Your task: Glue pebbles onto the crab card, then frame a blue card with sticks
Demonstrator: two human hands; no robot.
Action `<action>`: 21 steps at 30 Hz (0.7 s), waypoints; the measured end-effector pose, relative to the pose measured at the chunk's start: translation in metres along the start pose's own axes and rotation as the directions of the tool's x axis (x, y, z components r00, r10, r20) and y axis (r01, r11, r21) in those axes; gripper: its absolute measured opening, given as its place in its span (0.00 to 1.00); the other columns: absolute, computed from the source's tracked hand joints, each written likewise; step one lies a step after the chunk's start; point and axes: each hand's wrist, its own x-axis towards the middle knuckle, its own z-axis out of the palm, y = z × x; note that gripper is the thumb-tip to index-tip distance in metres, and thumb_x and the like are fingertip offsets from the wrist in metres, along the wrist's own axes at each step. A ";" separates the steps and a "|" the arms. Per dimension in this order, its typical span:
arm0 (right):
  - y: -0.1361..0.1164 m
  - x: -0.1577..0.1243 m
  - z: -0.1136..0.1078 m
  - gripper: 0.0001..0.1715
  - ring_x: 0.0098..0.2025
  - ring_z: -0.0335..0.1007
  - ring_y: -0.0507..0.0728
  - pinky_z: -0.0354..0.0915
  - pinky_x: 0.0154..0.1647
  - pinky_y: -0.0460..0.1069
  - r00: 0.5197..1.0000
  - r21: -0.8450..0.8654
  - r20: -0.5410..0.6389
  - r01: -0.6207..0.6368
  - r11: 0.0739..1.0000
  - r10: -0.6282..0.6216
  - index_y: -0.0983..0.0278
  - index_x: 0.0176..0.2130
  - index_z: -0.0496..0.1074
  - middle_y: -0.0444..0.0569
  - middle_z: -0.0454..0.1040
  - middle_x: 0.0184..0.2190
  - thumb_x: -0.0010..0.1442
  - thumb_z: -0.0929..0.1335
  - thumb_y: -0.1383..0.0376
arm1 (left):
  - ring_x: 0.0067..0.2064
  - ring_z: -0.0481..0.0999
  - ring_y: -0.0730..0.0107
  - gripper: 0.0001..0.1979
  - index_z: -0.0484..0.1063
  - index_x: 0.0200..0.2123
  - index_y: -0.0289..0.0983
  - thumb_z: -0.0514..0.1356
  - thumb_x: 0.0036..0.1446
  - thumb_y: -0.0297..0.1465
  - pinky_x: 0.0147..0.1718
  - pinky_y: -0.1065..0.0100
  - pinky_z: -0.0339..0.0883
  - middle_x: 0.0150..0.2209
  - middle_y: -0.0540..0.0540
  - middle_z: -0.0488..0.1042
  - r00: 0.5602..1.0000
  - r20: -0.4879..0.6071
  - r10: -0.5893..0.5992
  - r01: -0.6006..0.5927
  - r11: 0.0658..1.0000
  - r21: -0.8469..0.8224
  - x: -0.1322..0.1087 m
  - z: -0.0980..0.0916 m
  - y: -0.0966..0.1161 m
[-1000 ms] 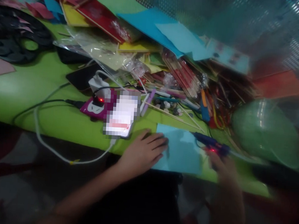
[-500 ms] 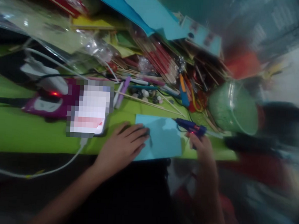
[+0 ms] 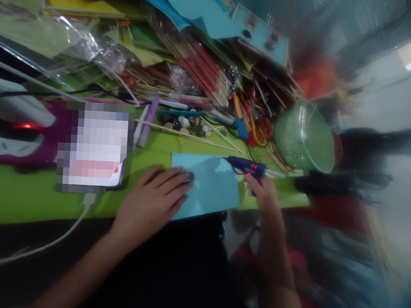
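Observation:
A light blue sheet of paper or card [image 3: 212,186] lies at the front edge of the green-covered table. My left hand [image 3: 157,190] rests on its left side, palm down with the fingers stretched out. A small dark spot shows at the fingertips; I cannot tell whether it is an object or shadow. My right hand [image 3: 263,188] is wrapped round the handle of a dark blue glue gun [image 3: 248,166], beside the sheet's right edge. The gun's nozzle points left over the sheet's upper right corner, and a clear glue stick [image 3: 276,173] sticks out at its rear.
Left of the sheet lies a phone [image 3: 98,148] with a blurred screen and a white cable [image 3: 66,234]. A purple power strip [image 3: 63,133] sits beyond it. Behind are pebbles [image 3: 183,122], sticks [image 3: 209,76], a purple marker [image 3: 149,121] and scissors [image 3: 258,131]. A green bucket [image 3: 303,136] stands right.
The camera has turned, so the table and both hands appear further left. Relative to the sheet, the left hand and the glue gun look almost unmoved.

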 end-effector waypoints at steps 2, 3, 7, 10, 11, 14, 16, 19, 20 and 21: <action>-0.002 0.000 0.000 0.21 0.21 0.62 0.53 0.59 0.24 0.49 1.000 -0.008 0.011 0.001 1.000 -0.001 0.62 0.31 0.75 0.41 0.65 0.18 0.59 0.69 0.47 | 0.64 0.74 0.53 0.14 0.77 0.55 0.41 0.57 0.71 0.31 0.62 0.44 0.64 0.60 0.48 0.78 1.000 0.005 0.004 -0.004 1.000 0.000 0.000 0.000 0.000; -0.002 0.000 0.000 0.21 0.21 0.62 0.53 0.59 0.24 0.49 1.000 -0.015 0.024 0.001 1.000 -0.001 0.62 0.31 0.74 0.41 0.65 0.18 0.59 0.69 0.47 | 0.64 0.74 0.52 0.14 0.77 0.55 0.41 0.57 0.71 0.31 0.62 0.44 0.64 0.60 0.48 0.78 1.000 0.006 0.006 -0.006 1.000 -0.001 0.000 0.000 -0.001; 0.000 0.001 -0.002 0.21 0.21 0.62 0.53 0.59 0.26 0.49 1.000 -0.033 0.024 0.005 0.999 -0.004 0.62 0.30 0.73 0.41 0.66 0.17 0.59 0.69 0.47 | 0.64 0.75 0.53 0.13 0.77 0.55 0.40 0.57 0.71 0.31 0.62 0.44 0.63 0.60 0.48 0.79 1.000 0.001 0.009 -0.009 1.000 -0.007 0.000 0.000 -0.001; 0.005 0.002 -0.005 0.22 0.21 0.62 0.53 0.58 0.26 0.49 1.000 -0.032 0.002 -0.006 0.999 0.006 0.62 0.29 0.72 0.41 0.66 0.17 0.59 0.69 0.47 | 0.64 0.75 0.53 0.13 0.77 0.55 0.41 0.56 0.72 0.31 0.62 0.45 0.63 0.60 0.49 0.78 1.000 -0.004 0.012 -0.012 1.000 -0.001 0.000 0.001 -0.001; 0.007 0.002 -0.006 0.22 0.21 0.62 0.53 0.58 0.26 0.49 1.000 -0.034 -0.005 -0.008 0.999 0.008 0.62 0.29 0.72 0.40 0.66 0.17 0.59 0.69 0.47 | 0.64 0.75 0.53 0.13 0.77 0.55 0.41 0.56 0.72 0.31 0.62 0.45 0.63 0.60 0.49 0.78 1.000 -0.006 0.013 -0.013 1.000 0.002 -0.001 0.002 -0.001; 0.008 0.001 -0.005 0.22 0.21 0.62 0.53 0.58 0.25 0.49 1.000 -0.036 -0.008 -0.002 0.999 0.002 0.62 0.29 0.72 0.40 0.66 0.17 0.59 0.69 0.46 | 0.63 0.75 0.53 0.13 0.77 0.55 0.41 0.56 0.72 0.31 0.62 0.46 0.62 0.60 0.49 0.78 1.000 -0.020 0.015 -0.015 1.000 0.007 -0.001 0.003 -0.002; 0.006 0.002 -0.003 0.22 0.21 0.62 0.53 0.58 0.25 0.49 1.000 -0.029 -0.004 0.008 1.000 -0.008 0.61 0.29 0.72 0.40 0.66 0.17 0.59 0.69 0.46 | 0.63 0.75 0.52 0.14 0.77 0.55 0.41 0.56 0.72 0.31 0.62 0.46 0.62 0.60 0.48 0.79 1.000 -0.022 0.019 -0.019 1.000 0.007 -0.001 0.003 -0.002; 0.003 0.002 0.001 0.22 0.20 0.61 0.53 0.58 0.24 0.49 1.000 -0.020 0.006 0.028 0.999 -0.028 0.61 0.29 0.72 0.41 0.66 0.17 0.59 0.69 0.45 | 0.63 0.75 0.52 0.14 0.76 0.56 0.40 0.57 0.71 0.31 0.61 0.45 0.63 0.60 0.48 0.78 0.999 -0.024 0.028 -0.027 1.000 0.009 -0.001 0.003 -0.002; 0.003 0.002 0.001 0.22 0.20 0.61 0.53 0.58 0.24 0.49 0.999 -0.023 0.010 0.035 0.999 -0.034 0.61 0.29 0.72 0.41 0.66 0.17 0.59 0.69 0.45 | 0.63 0.75 0.52 0.14 0.76 0.56 0.40 0.57 0.71 0.31 0.61 0.45 0.63 0.60 0.47 0.78 0.999 -0.024 0.028 -0.028 1.000 0.011 -0.001 0.003 -0.002; 0.003 0.002 0.000 0.22 0.20 0.61 0.53 0.58 0.24 0.49 0.999 -0.031 0.012 0.038 0.999 -0.038 0.61 0.28 0.72 0.41 0.66 0.17 0.59 0.69 0.46 | 0.63 0.75 0.52 0.14 0.76 0.56 0.40 0.57 0.71 0.31 0.61 0.45 0.63 0.60 0.47 0.78 0.999 -0.025 0.029 -0.029 1.000 0.011 -0.001 0.003 -0.002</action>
